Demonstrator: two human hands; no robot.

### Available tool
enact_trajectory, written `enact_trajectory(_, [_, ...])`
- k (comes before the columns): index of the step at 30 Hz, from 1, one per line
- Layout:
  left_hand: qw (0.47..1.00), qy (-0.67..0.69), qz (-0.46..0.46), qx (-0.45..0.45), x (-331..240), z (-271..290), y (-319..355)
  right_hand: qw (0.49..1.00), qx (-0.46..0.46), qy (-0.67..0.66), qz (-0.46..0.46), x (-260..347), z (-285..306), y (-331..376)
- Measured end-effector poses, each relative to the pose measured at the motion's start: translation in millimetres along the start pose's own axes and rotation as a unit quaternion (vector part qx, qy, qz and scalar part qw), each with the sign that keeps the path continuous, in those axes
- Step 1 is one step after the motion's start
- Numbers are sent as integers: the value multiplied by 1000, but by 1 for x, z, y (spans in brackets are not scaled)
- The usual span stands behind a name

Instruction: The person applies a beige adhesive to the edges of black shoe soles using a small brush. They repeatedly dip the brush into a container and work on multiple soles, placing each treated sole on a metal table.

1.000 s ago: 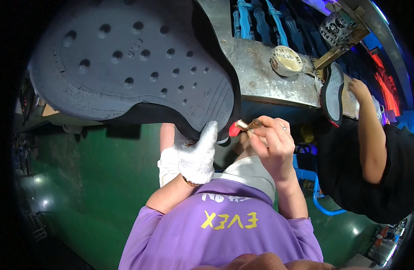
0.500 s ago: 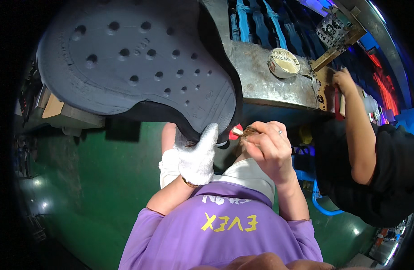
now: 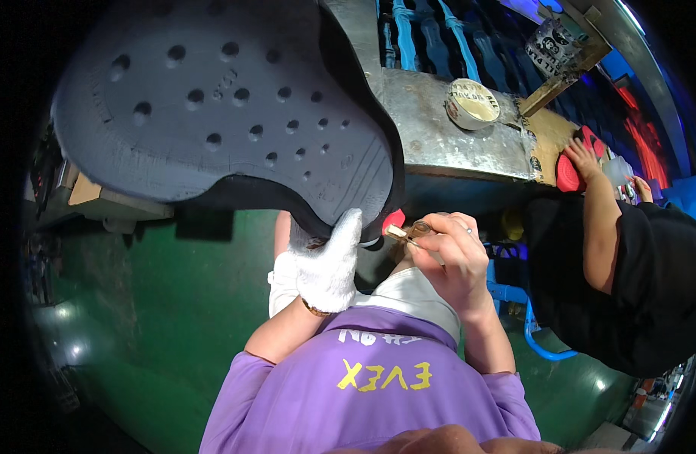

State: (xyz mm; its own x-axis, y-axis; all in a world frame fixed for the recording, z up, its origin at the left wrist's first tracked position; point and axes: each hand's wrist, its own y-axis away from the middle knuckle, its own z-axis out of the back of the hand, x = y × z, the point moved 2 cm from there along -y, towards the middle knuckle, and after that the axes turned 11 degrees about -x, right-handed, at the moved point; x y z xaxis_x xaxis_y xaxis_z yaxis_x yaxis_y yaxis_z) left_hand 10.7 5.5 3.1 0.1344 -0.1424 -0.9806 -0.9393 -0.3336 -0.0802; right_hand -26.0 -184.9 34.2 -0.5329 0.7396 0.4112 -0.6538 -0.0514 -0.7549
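A large dark grey shoe sole [image 3: 234, 151], dotted with round dimples, fills the upper left. Its narrow end is gripped by my left hand [image 3: 326, 268] in a white glove, thumb lying over the edge; the other fingers are hidden. Just past that end shows a small red piece [image 3: 394, 219], partly covered. Bare, my right hand [image 3: 455, 257] pinches a small brush-like tool [image 3: 398, 232] with a pale tip and a brass-coloured part. Its tip is close to the red piece; whether they touch I cannot tell.
A scuffed metal bench [image 3: 420, 144] bears a round tub [image 3: 473, 104] with pale contents. At right, a co-worker in black has a hand [image 3: 585, 160] by red soles [image 3: 568, 174]. A blue-framed stool [image 3: 548, 354] stands near my right arm. A box [image 3: 90, 189] sits at left.
The grey sole has shifted slightly left. The tool in my right hand has turned a little, showing more of its brass-coloured part. The co-worker's hand has moved down onto the red soles.
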Motion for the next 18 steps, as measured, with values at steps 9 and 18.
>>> enact_trajectory(9, [997, 52, 65, -9, 0, -5, 3, 995, -69, 64, -29, -4, 9, -4])
enact_trajectory(18, [998, 47, 37, -3, 3, -2, 2, 999, 2, 23, 36, -1, 4, -2])
